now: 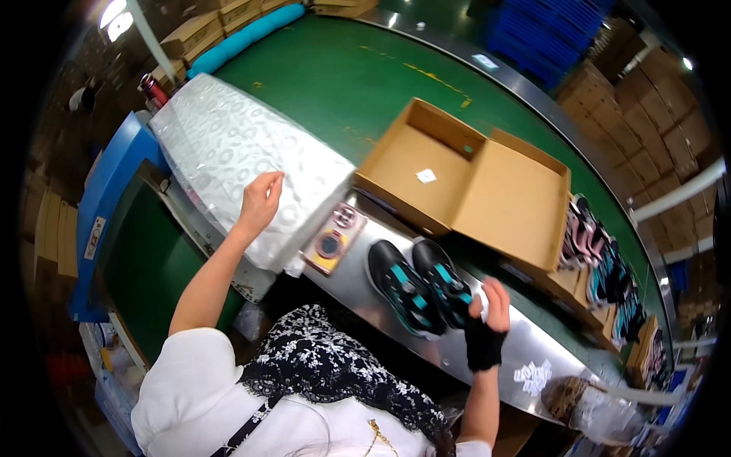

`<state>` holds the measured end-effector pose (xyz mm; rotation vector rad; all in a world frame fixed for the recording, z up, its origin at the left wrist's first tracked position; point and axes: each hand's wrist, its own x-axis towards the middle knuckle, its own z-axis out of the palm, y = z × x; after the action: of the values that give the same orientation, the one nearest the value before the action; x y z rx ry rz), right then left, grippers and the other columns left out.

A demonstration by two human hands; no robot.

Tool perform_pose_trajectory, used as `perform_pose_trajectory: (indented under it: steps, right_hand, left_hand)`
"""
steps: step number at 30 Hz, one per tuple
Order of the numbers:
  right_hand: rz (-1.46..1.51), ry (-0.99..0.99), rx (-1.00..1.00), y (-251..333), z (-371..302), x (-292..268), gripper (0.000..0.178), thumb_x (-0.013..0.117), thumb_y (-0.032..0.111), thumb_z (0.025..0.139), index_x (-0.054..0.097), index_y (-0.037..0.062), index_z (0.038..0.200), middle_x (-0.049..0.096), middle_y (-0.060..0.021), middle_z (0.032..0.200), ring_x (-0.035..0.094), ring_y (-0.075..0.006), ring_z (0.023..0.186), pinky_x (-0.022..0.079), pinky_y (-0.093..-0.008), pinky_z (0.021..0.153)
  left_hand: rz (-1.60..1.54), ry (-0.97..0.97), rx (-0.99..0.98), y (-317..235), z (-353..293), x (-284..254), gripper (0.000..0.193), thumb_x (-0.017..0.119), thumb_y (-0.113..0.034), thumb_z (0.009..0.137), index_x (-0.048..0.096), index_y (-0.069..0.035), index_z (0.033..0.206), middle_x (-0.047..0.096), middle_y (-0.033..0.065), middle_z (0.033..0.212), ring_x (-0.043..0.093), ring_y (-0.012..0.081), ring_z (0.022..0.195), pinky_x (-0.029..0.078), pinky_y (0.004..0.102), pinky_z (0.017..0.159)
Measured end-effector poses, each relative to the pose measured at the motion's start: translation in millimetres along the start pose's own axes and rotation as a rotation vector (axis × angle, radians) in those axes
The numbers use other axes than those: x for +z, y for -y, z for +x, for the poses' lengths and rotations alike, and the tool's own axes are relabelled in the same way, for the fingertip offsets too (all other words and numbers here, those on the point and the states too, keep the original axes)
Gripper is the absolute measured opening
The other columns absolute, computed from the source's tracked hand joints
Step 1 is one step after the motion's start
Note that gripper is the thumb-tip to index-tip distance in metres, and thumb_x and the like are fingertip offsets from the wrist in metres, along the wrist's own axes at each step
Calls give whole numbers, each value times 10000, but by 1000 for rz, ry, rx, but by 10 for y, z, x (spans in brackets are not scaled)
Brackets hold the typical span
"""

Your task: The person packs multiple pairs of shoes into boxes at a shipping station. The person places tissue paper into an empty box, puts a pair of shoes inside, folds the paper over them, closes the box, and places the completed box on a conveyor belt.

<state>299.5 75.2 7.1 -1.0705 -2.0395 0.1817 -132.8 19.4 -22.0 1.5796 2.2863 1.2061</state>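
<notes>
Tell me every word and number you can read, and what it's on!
None reads clearly.
Label on the blue frame: too small.
White paper in the open box: too small.
White pieces on the metal table: too blurred.
Yellow marks on the green surface: unreadable.
Shoes: no letters I can make out.

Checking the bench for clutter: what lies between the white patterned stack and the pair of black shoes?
In the head view, a phone-like item lies on the metal bench between the patterned stack and the black shoes.
</notes>
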Motion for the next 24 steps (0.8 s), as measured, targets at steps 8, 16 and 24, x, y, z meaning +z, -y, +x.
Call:
perform_pose_trajectory:
  steps: [8,16,24]
  right_hand:
    - [-539,1021,-7,-367,1079,1701,342,531,173,740,494,127,1077,610,-160,829,596,-322,800,451,-435,698]
    - [-644,1011,34,-846,833,1122,183,393,149,818,530,141,939,593,-139,799,591,-287,807,446,-407,656]
    - [-413,1021,277,-777,790,703,381,611,149,721,490,78,1074,542,-182,1000,515,-342,966,415,-421,796]
  left_hand:
    - [558,421,-352,860,451,-55,819,588,-567,698,291,-148,1337,113,152,1418,74,339,1308,53,633,960]
    - [672,-53,-92,1390,495,-165,236,506,-320,833,617,-187,993,555,84,1110,484,313,1044,318,545,836]
    - [-119,-415,-130,212,1703,-1322,213,432,-199,881,530,-12,856,553,105,778,540,195,735,428,308,661]
